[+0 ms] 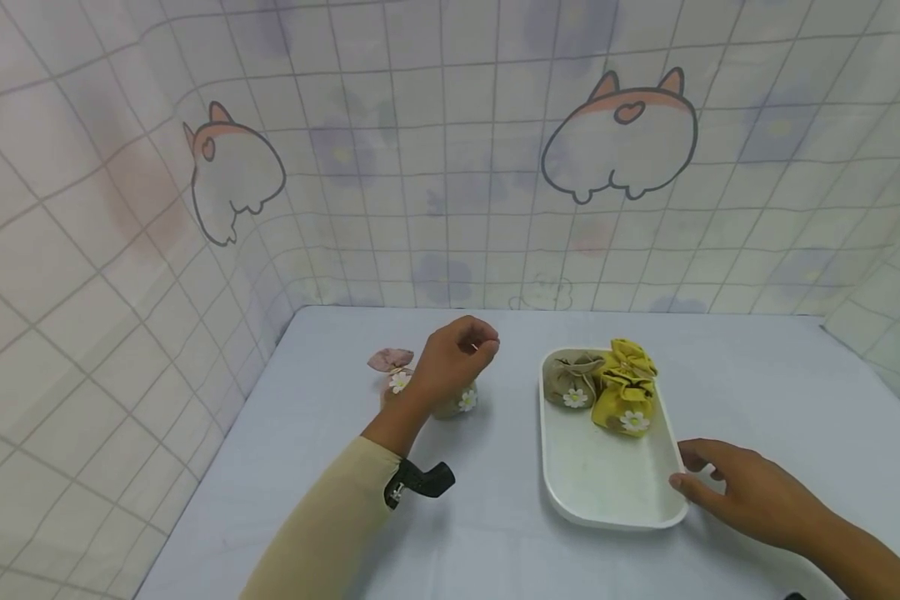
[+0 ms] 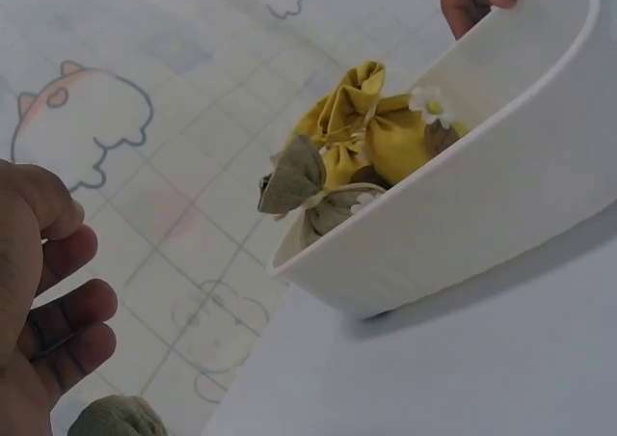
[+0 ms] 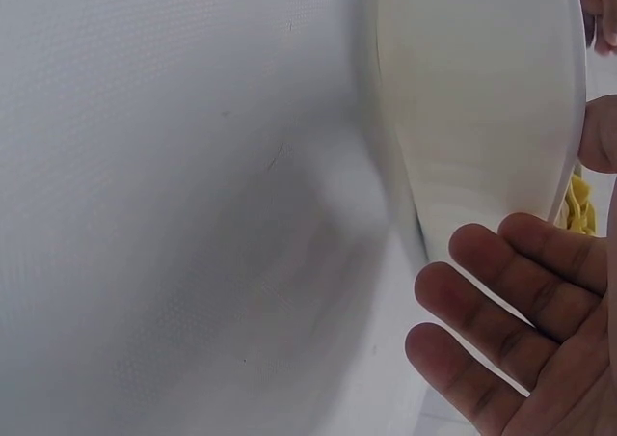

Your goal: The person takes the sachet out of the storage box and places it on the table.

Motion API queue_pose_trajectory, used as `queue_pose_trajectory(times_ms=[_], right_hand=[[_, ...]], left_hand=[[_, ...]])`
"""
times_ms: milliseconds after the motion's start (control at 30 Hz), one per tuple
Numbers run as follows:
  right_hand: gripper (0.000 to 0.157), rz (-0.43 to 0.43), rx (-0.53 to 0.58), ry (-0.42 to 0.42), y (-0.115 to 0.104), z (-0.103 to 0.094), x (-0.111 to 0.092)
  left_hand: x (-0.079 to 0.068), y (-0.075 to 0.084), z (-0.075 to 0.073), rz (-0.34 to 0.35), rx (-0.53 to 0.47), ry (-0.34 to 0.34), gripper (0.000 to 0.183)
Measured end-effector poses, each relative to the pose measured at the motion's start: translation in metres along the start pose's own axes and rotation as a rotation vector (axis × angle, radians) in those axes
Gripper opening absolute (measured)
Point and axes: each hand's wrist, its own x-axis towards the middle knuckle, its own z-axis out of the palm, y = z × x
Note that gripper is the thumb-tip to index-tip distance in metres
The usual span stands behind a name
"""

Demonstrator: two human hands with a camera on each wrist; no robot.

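A white tray [image 1: 600, 483] holds a grey-green drawstring pouch [image 1: 567, 382] and yellow pouches [image 1: 621, 400] at its far end, with daisy trims. At its right side my right hand [image 1: 757, 496] holds the rim, thumb over the edge and fingers [image 3: 482, 306] along the outer wall. My left hand [image 1: 453, 358] is raised left of the tray, fingers loosely bent, nothing between them. Below and behind it on the table are a pink pouch [image 1: 391, 360] and another grey-green pouch [image 1: 453, 407], both partly hidden by that hand and wrist.
A pale table [image 1: 487, 533] carries everything. Gridded fabric [image 1: 435, 225] with cartoon animals hangs at the back and sides. A black strap mount [image 1: 420, 482] sits on the left wrist.
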Motion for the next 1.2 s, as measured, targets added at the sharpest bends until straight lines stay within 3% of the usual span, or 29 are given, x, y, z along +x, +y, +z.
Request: queue_pose_trajectory(times_ms=[133, 433, 1200], right_hand=[[0.07, -0.009, 0.0, 0.005, 0.0, 0.0, -0.001], [0.068, -0.006, 0.004, 0.005, 0.001, 0.0, -0.001], [0.068, -0.023, 0.004, 0.016, 0.002, 0.002, 0.0]], left_hand=[[0.001, 0.004, 0.008, -0.03, 0.018, -0.041, 0.011], [0.005, 0.007, 0.024, -0.005, 0.01, -0.085, 0.011], [0.013, 0.001, 0.059, -0.045, 0.101, -0.137, 0.015]])
